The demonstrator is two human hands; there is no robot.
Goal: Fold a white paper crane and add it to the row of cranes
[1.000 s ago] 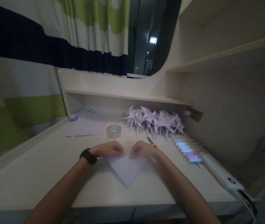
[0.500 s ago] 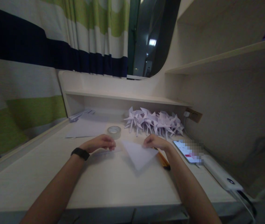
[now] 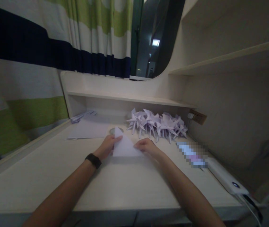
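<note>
A white folded paper triangle (image 3: 125, 147) is held up above the desk between both hands. My left hand (image 3: 108, 145), with a black band on its wrist, pinches the triangle's left edge with the thumb on top. At the sloping right edge, the fingertips of my right hand (image 3: 148, 146) close on the paper. A roll of clear tape (image 3: 113, 130) lies just behind, partly covered by the triangle's upper tip. Behind my right hand stands a heap of white paper pinwheels (image 3: 156, 123).
A stack of white paper sheets (image 3: 88, 127) lies at the back left, with rolled paper strips (image 3: 82, 116) behind it. On the right are a phone (image 3: 191, 154) with a blurred screen and a white power strip (image 3: 227, 176) with cables. A shelf (image 3: 129, 97) spans the back.
The paper triangle has moved left and turned, and my left hand now grips it too. The thin white piece near my left hand and the yellow-and-black tool by my right are no longer visible.
</note>
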